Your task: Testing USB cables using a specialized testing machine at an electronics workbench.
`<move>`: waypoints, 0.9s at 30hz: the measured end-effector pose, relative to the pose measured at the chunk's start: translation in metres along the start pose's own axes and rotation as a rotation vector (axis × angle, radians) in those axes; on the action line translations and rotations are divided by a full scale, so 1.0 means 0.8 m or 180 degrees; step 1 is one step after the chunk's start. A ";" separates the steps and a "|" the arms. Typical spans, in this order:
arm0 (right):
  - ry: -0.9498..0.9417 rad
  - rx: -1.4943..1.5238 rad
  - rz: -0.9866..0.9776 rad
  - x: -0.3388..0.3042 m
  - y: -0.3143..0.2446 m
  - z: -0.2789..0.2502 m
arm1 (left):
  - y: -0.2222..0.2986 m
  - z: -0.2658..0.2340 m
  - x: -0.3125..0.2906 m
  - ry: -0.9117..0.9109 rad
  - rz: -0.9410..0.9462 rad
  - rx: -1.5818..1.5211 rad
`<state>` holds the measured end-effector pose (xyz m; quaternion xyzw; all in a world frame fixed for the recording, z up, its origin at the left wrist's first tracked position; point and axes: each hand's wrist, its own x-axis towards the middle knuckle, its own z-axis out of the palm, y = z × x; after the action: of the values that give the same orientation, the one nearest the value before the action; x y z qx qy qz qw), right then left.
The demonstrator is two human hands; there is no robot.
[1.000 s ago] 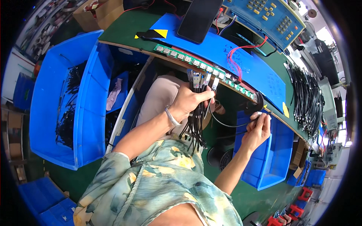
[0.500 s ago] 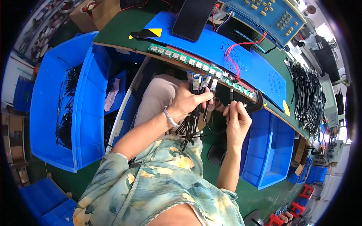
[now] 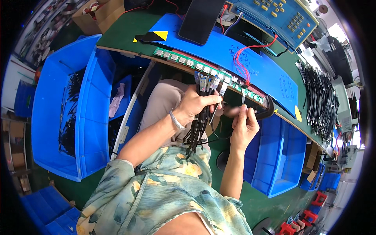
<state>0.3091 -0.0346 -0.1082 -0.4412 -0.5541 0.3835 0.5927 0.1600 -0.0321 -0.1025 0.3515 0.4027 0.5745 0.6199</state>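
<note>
My left hand is closed round a bundle of short black cables. Their flat metal-ended plugs stick up above my fingers. One cable's plug leans apart from the bundle, by my left thumb, with its tip at the green circuit board strip. My right hand pinches a slim cable end, its silvery tip pointing up at the strip's row of sockets. Whether either tip sits inside a socket I cannot tell. A cable loop hangs between my hands.
Red wires run from the strip to a blue test instrument. A dark phone-like slab rests on a blue sheet. More black cables lie on the right. Blue bins stand left and right below the table edge.
My right hand has shifted slightly up and left, bringing the pinched cable end up to the board strip. The plug by my left thumb has moved slightly up and right. My left hand keeps the bundle.
</note>
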 end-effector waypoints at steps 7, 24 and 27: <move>0.0112 0.0553 0.0401 -0.005 0.002 0.005 | -0.005 -0.004 0.001 -0.0033 -0.0114 -0.0325; -0.0046 -0.1236 -0.0587 0.005 0.013 0.005 | -0.006 -0.004 0.001 -0.0004 -0.0034 -0.0263; -0.0170 -0.1214 -0.0735 0.006 0.018 0.008 | -0.006 -0.006 0.002 -0.0017 0.0050 -0.0185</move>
<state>0.3038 -0.0246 -0.1203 -0.4685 -0.6789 0.2129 0.5236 0.1578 -0.0311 -0.1090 0.3381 0.3815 0.5898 0.6264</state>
